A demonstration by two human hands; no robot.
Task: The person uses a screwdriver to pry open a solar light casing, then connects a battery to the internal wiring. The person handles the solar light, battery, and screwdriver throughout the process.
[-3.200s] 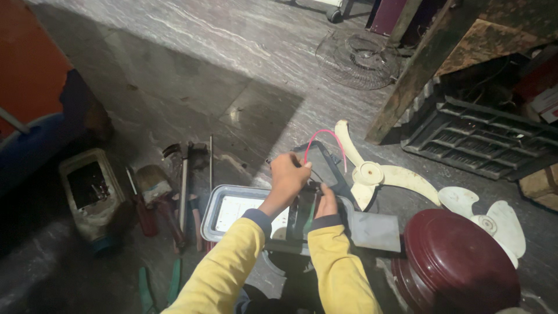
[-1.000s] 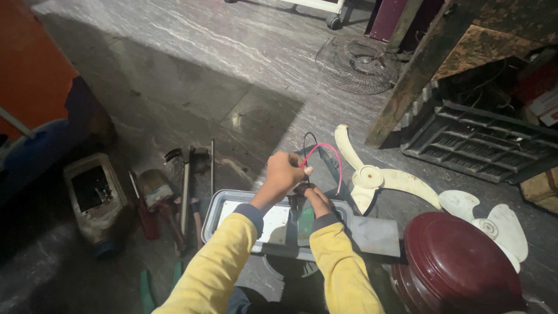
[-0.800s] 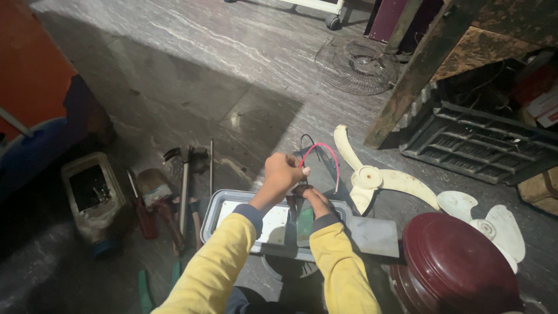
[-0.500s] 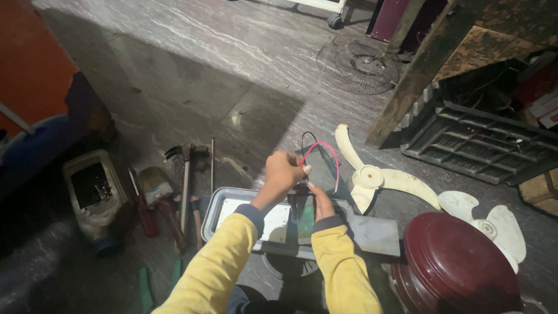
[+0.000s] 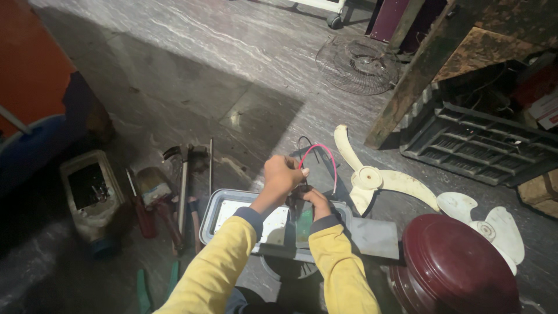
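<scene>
Having been lifted slightly, red and black wires (image 5: 318, 152) are being pinched by the left hand (image 5: 281, 176) and right hand (image 5: 314, 202) above the grey tray's (image 5: 210, 216) far edge.

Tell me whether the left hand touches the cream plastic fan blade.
Apart. The head view shows bare grey floor between the left hand and the cream plastic fan blade.
</scene>
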